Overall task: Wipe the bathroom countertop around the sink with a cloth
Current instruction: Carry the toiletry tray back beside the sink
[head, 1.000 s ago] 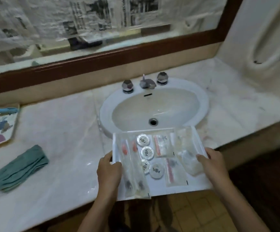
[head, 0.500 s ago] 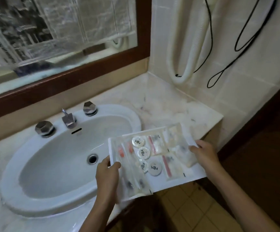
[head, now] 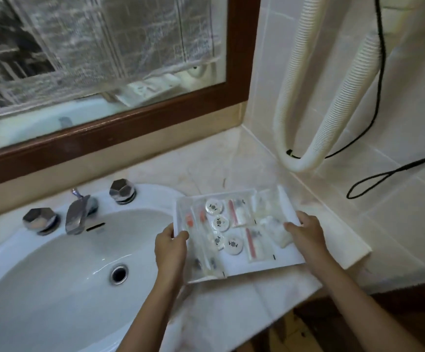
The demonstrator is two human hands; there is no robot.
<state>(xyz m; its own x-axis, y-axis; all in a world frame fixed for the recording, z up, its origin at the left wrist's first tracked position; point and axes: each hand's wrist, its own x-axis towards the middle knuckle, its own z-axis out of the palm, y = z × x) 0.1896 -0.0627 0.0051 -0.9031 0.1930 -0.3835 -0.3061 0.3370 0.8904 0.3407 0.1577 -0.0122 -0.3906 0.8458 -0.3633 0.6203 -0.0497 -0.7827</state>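
Head view looks down on a white tray (head: 286, 257) held between both hands over the counter (head: 231, 308), just right of the sink (head: 54, 275). Left hand (head: 170, 247) grips the tray's left edge, thumb curled over the rim; right hand (head: 306, 233) grips the right edge, fingers lying over a clear packet. Both hands are closed on the tray, one at each short side, so its long axis runs left to right between them, with the far edge turned slightly toward the wall corner. The tray's near edge appears just above the marble; whether it touches cannot be told. On the tray lie round white soaps (head: 221, 223) near the middle, long clear packets with red marks at the left, and more sachets (head: 253, 241) to the right. Behind the sink stand two faceted knobs and a chrome spout (head: 76, 215). A ribbed white hose (head: 305, 158) loops down the tiled wall at right, beside a black cord (head: 373, 179). No cloth shows in view.
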